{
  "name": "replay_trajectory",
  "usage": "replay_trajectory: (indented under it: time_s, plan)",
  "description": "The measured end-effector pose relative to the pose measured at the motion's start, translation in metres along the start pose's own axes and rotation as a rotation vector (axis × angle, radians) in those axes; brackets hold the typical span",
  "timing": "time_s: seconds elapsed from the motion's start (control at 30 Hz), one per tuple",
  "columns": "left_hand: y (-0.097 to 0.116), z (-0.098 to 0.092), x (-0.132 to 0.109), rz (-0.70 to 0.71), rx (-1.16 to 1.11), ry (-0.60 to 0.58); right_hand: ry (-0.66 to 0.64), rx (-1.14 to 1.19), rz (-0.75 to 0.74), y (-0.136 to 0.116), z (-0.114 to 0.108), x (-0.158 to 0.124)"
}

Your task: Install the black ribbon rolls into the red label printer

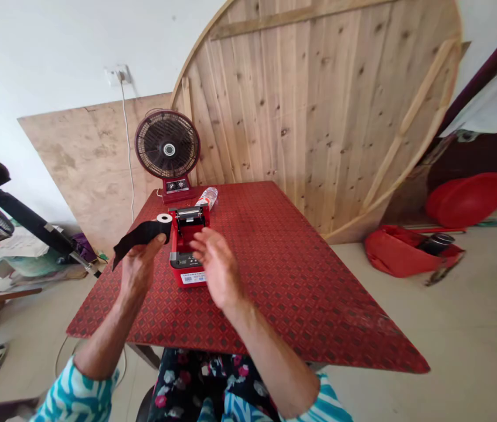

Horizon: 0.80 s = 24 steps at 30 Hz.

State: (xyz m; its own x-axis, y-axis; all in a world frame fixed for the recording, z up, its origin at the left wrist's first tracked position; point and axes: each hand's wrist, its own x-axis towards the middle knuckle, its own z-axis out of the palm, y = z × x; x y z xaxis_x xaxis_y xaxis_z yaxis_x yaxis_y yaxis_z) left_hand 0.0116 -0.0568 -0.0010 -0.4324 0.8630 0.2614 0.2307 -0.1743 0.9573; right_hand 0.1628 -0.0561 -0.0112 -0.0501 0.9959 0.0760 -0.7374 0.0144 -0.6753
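A small roll of paper (164,219), white at its end with a dark hole and black on its outer side, sits in my left hand (139,262). Its loose black strip (136,240) trails out to the left. Just right of the roll stands a red and black printer (187,279) with its lid up, showing a roller inside and a label on the front. My right hand (217,264) hovers at the printer's right side with fingers spread, covering part of it. Whether the fingertips touch the printer I cannot tell.
Behind the printer a clear plastic bottle (208,197) lies on the red patterned table (283,281). A dark red fan (168,146) stands at the back left. A large round wooden board (310,105) leans on the wall. On the floor at right is a red bag (391,252).
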Motion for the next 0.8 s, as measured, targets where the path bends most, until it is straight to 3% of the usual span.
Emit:
replay_trajectory:
  time_s: [0.07,0.2,0.27,0.47,0.63,0.8]
  plan:
    - [0.006,-0.004,0.018,0.104,0.001,-0.037,0.149,-0.097,-0.152,-0.005,-0.027,0.02]
    - [0.004,0.008,0.048,0.198,0.245,-0.534,0.274,-0.357,-0.249,0.009,-0.082,0.052]
    - [-0.004,0.019,0.059,0.22,0.375,-0.673,0.294,-0.444,-0.275,0.022,-0.104,0.061]
    - [-0.019,0.04,0.082,0.33,0.553,-0.806,0.26,-0.668,-0.312,0.04,-0.14,0.071]
    - [-0.021,0.04,0.091,0.316,0.702,-0.843,0.223,-0.712,-0.268,0.038,-0.139,0.071]
    - [-0.019,0.051,0.09,0.423,0.962,-0.897,0.173,-0.789,-0.266,0.038,-0.137,0.071]
